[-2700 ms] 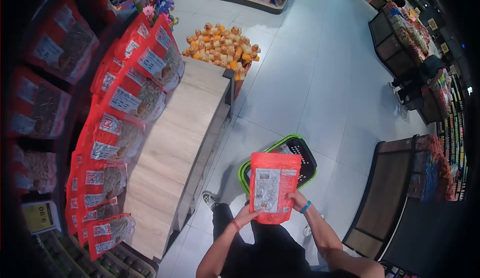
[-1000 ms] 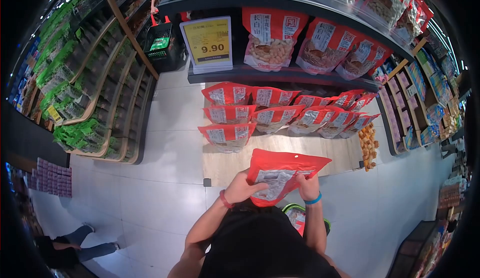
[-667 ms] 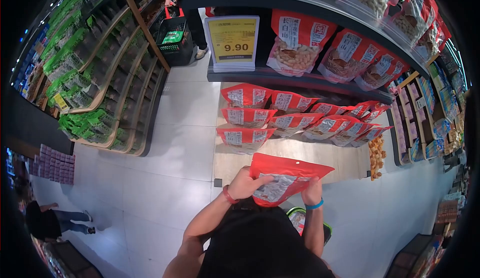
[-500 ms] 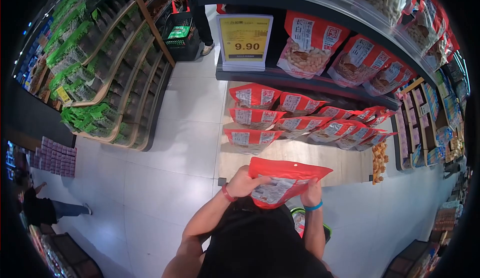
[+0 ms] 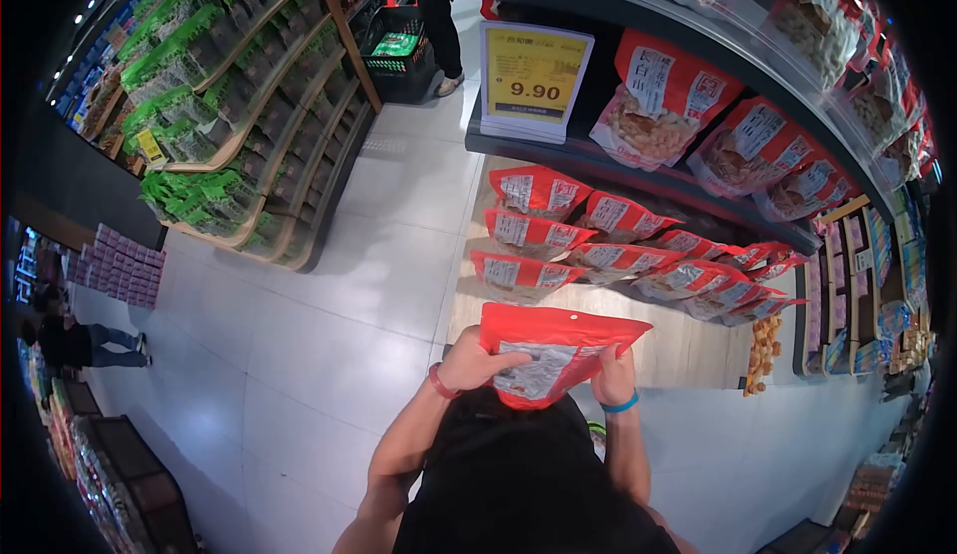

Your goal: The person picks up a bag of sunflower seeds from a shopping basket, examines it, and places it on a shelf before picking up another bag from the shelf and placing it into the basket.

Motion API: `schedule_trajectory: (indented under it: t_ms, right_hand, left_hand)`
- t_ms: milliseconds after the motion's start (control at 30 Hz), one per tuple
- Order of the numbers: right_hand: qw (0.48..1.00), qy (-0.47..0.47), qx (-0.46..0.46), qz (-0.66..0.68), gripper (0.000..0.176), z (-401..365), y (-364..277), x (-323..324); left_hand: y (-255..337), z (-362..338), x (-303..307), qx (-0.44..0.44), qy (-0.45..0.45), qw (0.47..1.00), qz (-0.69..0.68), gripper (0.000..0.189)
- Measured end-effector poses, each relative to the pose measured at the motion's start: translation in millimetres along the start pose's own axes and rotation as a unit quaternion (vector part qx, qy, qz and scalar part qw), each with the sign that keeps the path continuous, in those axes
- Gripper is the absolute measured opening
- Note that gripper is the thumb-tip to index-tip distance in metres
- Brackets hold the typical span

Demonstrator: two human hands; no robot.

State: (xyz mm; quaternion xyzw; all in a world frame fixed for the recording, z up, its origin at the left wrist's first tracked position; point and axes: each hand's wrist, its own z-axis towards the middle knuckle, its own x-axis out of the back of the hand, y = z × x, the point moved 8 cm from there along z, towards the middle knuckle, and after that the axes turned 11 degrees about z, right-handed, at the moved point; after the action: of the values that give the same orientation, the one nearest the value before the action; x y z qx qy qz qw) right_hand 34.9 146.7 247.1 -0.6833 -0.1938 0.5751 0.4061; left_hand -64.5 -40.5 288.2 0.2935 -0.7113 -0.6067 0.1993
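Note:
Both hands hold a red snack bag with a white printed panel, up in front of my dark shirt. My left hand grips its left edge, thumb lying across the front. On the other side, my right hand pinches the lower right edge. The fingers behind the bag are hidden. Beyond it, rows of similar red bags stand on a light wooden base.
A dark shelf above carries red peanut bags and a yellow price sign reading 9.90. Green-topped packs fill the left rack. A person stands by a black basket; another person is at far left.
My view has turned, so shelves and racks sit further right. The bag stays in both hands, slightly left and higher in view. The far-left person's legs have changed position.

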Motion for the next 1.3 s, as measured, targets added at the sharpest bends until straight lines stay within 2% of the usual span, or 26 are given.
schedule_trajectory:
  t_ms: [67,167,233,300,367,433,533,700,800,967,1167,1267,1300]
  right_hand:
    - [0.999,-0.037,-0.022,0.014,0.05,6.2,3.9,2.9]
    - [0.997,-0.068,-0.034,0.019,0.053,12.6,2.6,2.4]
    - [0.998,-0.046,-0.05,0.012,0.057,16.6,0.3,2.4]
    - [1.0,-0.018,-0.024,0.004,0.047,19.9,-8.0,3.6]
    - [0.999,-0.017,-0.028,-0.005,0.05,20.0,-15.9,8.2]
    - [0.994,-0.053,-0.033,-0.09,0.057,21.0,-20.9,7.9]
    - [0.996,-0.042,-0.044,-0.069,0.063,22.3,-27.9,8.1]
    - [0.992,-0.084,-0.056,-0.077,0.063,22.9,-29.9,21.4]
    - [0.989,-0.111,-0.077,-0.064,0.063,28.0,-31.1,20.4]
    - [0.987,-0.125,-0.102,-0.027,0.062,33.0,-38.3,12.1]
    - [0.983,-0.124,-0.135,-0.016,0.052,27.5,-32.2,30.6]
    - [0.981,-0.112,-0.16,-0.006,0.049,22.9,-28.3,38.5]
    - [0.981,-0.107,-0.159,-0.005,0.048,21.7,-27.9,41.4]
  left_hand:
    - [9.2,-3.1,4.0,-0.076,0.045,0.996,0.021,0.036]
    - [12.0,-3.1,3.5,-0.115,0.049,0.992,0.029,0.034]
    - [0.2,-0.1,1.8,-0.085,0.046,0.994,0.044,0.031]
    - [-7.6,6.0,-1.4,-0.04,0.052,0.998,0.001,0.032]
    - [2.4,10.0,-9.4,-0.056,0.052,0.997,-0.013,0.032]
    - [7.3,14.0,-14.6,-0.073,0.06,0.995,-0.025,0.033]
    - [0.5,17.0,-20.7,-0.061,0.072,0.995,-0.019,0.035]
    - [11.2,15.7,-30.7,-0.119,0.045,0.992,0.016,0.039]
    - [14.1,13.5,-33.4,-0.132,0.07,0.989,-0.013,0.04]
    - [-8.1,18.2,-39.4,-0.098,0.093,0.99,-0.052,0.041]
    - [-16.3,16.3,-54.4,-0.073,0.115,0.987,-0.086,0.038]
    - [-30.7,14.2,-62.6,-0.041,0.119,0.987,-0.101,0.044]
    - [-31.8,13.6,-65.0,-0.043,0.126,0.986,-0.099,0.039]
